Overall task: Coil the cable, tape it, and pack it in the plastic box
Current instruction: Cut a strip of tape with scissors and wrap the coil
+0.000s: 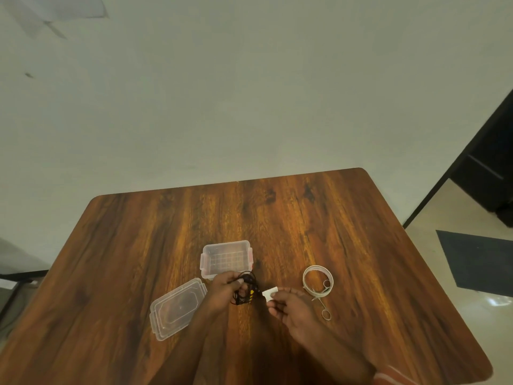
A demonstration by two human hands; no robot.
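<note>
My left hand (222, 290) grips a bundle of coiled black cable (245, 287) with yellow plugs, just in front of the open clear plastic box (226, 258). My right hand (288, 304) pinches a short white piece of tape (269, 293) between thumb and fingers, right beside the coil. The roll of white tape (317, 280) lies on the table to the right of my right hand. The box is empty and stands upright.
The box's clear lid (177, 308) lies flat left of my left arm. Small scissors (323, 302) rest partly under the tape roll. All of it sits on a wooden table (277, 218) whose far edge meets a pale wall.
</note>
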